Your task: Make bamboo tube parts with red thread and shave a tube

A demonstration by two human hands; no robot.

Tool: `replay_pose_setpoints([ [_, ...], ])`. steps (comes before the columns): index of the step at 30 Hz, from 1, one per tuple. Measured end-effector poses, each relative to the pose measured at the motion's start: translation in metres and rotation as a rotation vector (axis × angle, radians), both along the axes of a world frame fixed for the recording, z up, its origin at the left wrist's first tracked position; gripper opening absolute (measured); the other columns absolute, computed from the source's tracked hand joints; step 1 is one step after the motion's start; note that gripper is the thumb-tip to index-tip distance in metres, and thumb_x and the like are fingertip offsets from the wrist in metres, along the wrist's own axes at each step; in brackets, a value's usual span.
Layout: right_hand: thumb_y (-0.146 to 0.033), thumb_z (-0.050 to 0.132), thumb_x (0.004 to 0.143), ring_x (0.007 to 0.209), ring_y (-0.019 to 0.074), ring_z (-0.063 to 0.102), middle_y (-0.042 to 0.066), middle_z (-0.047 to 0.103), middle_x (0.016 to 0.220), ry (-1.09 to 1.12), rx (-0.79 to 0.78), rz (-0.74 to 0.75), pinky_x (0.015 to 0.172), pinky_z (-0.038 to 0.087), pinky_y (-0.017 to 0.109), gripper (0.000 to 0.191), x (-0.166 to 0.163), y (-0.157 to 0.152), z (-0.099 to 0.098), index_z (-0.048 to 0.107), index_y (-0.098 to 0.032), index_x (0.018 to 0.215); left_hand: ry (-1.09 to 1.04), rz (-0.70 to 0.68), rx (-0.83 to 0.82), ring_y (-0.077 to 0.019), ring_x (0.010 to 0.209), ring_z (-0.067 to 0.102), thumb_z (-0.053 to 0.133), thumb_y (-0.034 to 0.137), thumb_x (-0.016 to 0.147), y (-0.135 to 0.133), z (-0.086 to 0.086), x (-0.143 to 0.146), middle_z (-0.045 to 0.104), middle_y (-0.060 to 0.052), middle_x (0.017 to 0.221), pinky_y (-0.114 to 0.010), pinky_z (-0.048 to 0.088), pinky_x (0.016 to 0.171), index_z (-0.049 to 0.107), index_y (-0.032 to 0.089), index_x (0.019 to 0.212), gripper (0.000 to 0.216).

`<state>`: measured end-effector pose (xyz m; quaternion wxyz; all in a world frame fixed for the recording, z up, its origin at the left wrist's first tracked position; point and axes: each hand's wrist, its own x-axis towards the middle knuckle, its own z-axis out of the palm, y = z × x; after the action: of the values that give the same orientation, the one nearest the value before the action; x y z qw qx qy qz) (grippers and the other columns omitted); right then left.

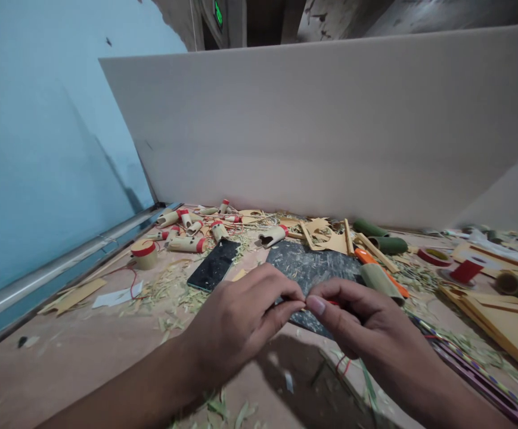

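My left hand [245,313] and my right hand [361,322] meet fingertip to fingertip above the front of a dark, scratched board [312,262]. Thumb and forefinger of each are pinched together. A bit of red shows between the right fingers, and a thin red string [343,364] hangs in loops below that hand. What the left fingertips pinch is too small and covered to make out. Just beyond my right hand lie a cut bamboo tube [381,283] and an orange utility knife [366,257]. A black phone [214,265] rests beyond my left hand.
Several short bamboo tubes with red ends [187,244] lie at the back left. A red-topped round piece [144,255] stands nearer. Green bamboo tubes [388,245], a red spool [467,271] and wooden pieces [504,325] are on the right. Shavings litter the table; a pale panel [321,137] stands behind.
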<state>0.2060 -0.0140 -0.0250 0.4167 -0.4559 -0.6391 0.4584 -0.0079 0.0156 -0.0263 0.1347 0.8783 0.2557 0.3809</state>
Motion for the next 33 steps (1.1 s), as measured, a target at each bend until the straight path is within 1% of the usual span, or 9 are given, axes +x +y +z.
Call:
replay_pose_setpoints([
  [6,-0.055,0.063,0.097,0.061,0.0140,0.041,-0.002,0.052,0.068,-0.052,0.010,-0.007,0.051,0.035,0.025,0.034,0.0004,-0.0036,-0.0026,0.071,-0.025,0.084,0.029,-0.015,0.019,-0.0122,0.087,0.064,0.053,0.024,0.109,0.0001,0.0028,-0.0029,0.067,0.000,0.095,-0.022,0.048,0.076,0.065,0.019,0.105,0.013],
  [10,-0.054,0.063,0.096,0.065,0.0161,0.047,0.000,0.058,0.074,-0.109,0.030,-0.036,0.056,0.037,0.027,0.031,-0.0002,-0.0033,-0.0051,0.071,-0.025,0.090,0.031,-0.002,-0.017,-0.0121,0.088,0.064,0.053,0.024,0.109,0.0014,0.0019,-0.0026,0.067,0.000,0.095,-0.022,0.048,0.079,0.065,0.020,0.106,0.013],
  [12,-0.054,0.065,0.093,0.062,0.0158,0.043,-0.001,0.053,0.069,-0.112,0.032,-0.060,0.054,0.034,0.027,0.030,-0.0011,-0.0023,-0.0055,0.072,-0.025,0.091,0.032,-0.005,-0.028,-0.0127,0.089,0.064,0.054,0.024,0.109,0.0023,0.0008,-0.0020,0.068,-0.001,0.096,-0.023,0.048,0.080,0.066,0.020,0.105,0.014],
  [16,-0.053,0.065,0.092,0.053,0.0138,0.031,-0.006,0.035,0.058,-0.131,0.072,-0.076,0.048,0.025,0.027,0.030,-0.0023,-0.0001,-0.0038,0.073,-0.025,0.087,0.020,-0.006,-0.038,-0.0138,0.086,0.065,0.054,0.026,0.108,0.0040,-0.0010,-0.0018,0.069,-0.001,0.095,-0.024,0.048,0.078,0.067,0.020,0.105,0.015],
  [22,-0.043,0.067,0.092,0.051,0.0139,0.031,-0.006,0.035,0.056,-0.236,0.241,-0.118,0.048,0.024,0.029,0.019,-0.0009,-0.0007,-0.0010,0.074,-0.026,0.087,-0.013,-0.007,-0.040,-0.0121,0.085,0.063,0.057,0.025,0.107,0.0033,-0.0015,-0.0019,0.067,0.001,0.092,-0.022,0.047,0.076,0.066,0.020,0.102,0.011],
  [24,-0.046,0.066,0.094,0.053,0.0140,0.032,-0.006,0.036,0.058,-0.208,0.193,-0.095,0.049,0.026,0.028,0.022,-0.0006,-0.0023,-0.0004,0.072,-0.026,0.086,-0.013,-0.011,-0.038,-0.0116,0.084,0.063,0.057,0.024,0.107,0.0020,-0.0006,-0.0018,0.067,0.001,0.092,-0.022,0.047,0.076,0.066,0.020,0.102,0.011],
  [26,-0.051,0.064,0.096,0.057,0.0141,0.033,-0.005,0.039,0.062,-0.132,0.089,-0.049,0.051,0.028,0.027,0.028,-0.0006,-0.0040,0.0003,0.069,-0.025,0.087,-0.011,-0.017,-0.025,-0.0115,0.085,0.063,0.057,0.024,0.107,0.0010,0.0011,-0.0019,0.067,0.001,0.092,-0.022,0.047,0.077,0.066,0.020,0.103,0.010],
  [29,-0.059,0.067,0.093,0.059,0.0130,0.031,-0.005,0.040,0.066,0.002,-0.047,-0.006,0.052,0.028,0.025,0.036,-0.0012,-0.0054,0.0004,0.066,-0.024,0.087,0.014,-0.022,0.025,-0.0116,0.086,0.064,0.056,0.023,0.108,-0.0001,0.0036,-0.0019,0.068,0.000,0.095,-0.021,0.048,0.077,0.065,0.019,0.106,0.010],
  [33,-0.064,0.072,0.089,0.057,0.0108,0.028,-0.007,0.039,0.063,0.099,-0.185,0.018,0.049,0.026,0.022,0.042,-0.0005,-0.0033,-0.0037,0.067,-0.023,0.088,0.106,-0.003,0.215,-0.0124,0.086,0.065,0.052,0.020,0.109,-0.0008,0.0063,-0.0031,0.069,-0.002,0.095,-0.022,0.048,0.074,0.064,0.016,0.105,0.013],
])
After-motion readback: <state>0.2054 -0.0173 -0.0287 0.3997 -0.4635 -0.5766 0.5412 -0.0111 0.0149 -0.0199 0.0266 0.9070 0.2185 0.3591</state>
